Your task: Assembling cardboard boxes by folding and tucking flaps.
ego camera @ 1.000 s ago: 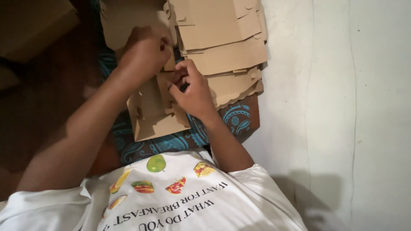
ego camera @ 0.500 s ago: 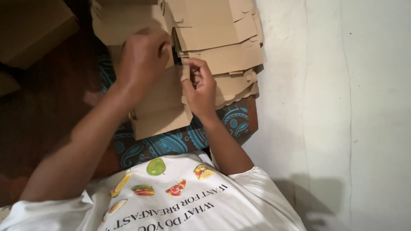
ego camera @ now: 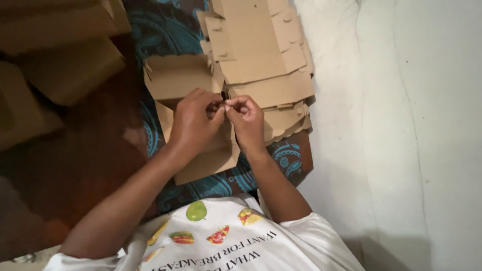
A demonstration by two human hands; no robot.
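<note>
At frame centre, a half-folded cardboard box (ego camera: 173, 83) is pinched by left hand (ego camera: 193, 123) and right hand (ego camera: 247, 119); a flat-blank stack (ego camera: 266, 60) remains unfolded.

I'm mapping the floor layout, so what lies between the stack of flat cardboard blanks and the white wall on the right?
In the head view, nothing: the stack of flat cardboard blanks borders directly on the bare white wall.

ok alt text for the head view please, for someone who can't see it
Seen from above, a person's left hand and right hand pinch the edge of a flat brown cardboard box blank held over a blue patterned cloth. A stack of flat brown cardboard blanks lies beside it, near a white wall.
</note>
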